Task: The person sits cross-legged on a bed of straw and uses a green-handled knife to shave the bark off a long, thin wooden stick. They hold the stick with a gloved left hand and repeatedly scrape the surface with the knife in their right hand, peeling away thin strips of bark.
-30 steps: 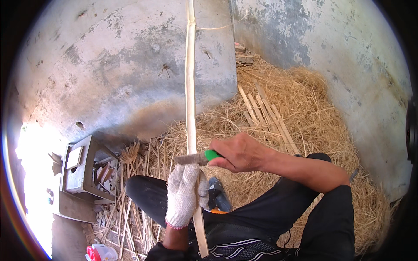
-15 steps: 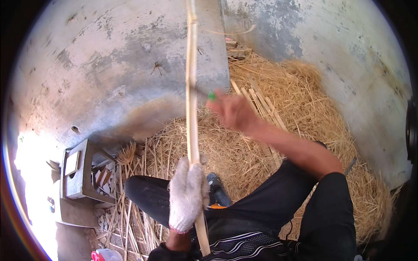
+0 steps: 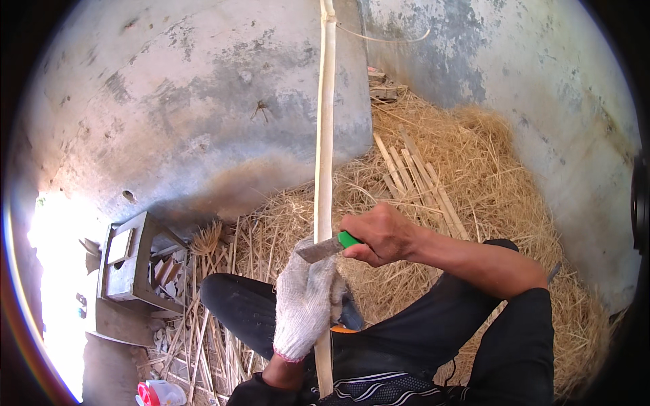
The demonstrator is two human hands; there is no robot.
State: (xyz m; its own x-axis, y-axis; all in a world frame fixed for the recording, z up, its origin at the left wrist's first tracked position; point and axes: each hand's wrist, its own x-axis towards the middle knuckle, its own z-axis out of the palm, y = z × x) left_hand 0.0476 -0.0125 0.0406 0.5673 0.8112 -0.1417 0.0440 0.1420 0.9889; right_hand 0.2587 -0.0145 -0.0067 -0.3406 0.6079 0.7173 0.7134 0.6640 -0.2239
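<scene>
Hands: left (gloved) (image 3: 306, 304) grips bamboo strip (image 3: 324, 162); right (image 3: 380, 233) presses knife (image 3: 325, 247) against it.

Your left hand (image 3: 306, 304), gloved in white knit, sits low at centre frame with its fingers curled shut in a fist, wrist rising from the lower edge, while your bare right hand (image 3: 380, 233), just above and to its right, is clenched, forearm running off toward the lower right.

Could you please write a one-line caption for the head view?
Gloved left hand grips a long pale cane while the bare right hand holds a green-handled knife against it.
</scene>
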